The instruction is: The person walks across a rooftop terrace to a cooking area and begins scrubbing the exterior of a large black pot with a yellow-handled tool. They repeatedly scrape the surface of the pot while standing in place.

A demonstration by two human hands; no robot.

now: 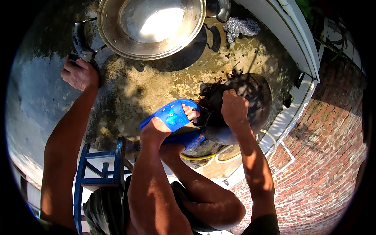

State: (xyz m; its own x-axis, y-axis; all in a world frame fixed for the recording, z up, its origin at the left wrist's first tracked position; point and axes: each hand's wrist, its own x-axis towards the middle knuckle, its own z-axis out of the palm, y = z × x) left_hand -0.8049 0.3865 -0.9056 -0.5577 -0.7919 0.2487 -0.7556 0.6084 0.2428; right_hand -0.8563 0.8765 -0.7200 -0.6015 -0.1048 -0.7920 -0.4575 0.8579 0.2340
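A wide two-handled metal pan (113, 35) stands on the wet concrete, sunlight glaring off its inside. My left hand (80, 73) is just below its dark left handle (80, 41), fingers curled; whether it grips the handle or something else cannot be told. Over a dark, rounded pot or lid (260, 97) at the right, my right hand (235, 107) rests with fingers bent under; what lies beneath them is hidden. A clump of shiny metal scouring mesh (241, 28) lies right of the pan.
My feet in blue slides (173, 116) are between the hands, close to the dark vessel. A blue wooden stool (101, 154) is at the lower left. A yellow hose (199, 158) and a pale hose (229, 159) run near the white ledge (282, 123). A brick surface (323, 141) lies beyond.
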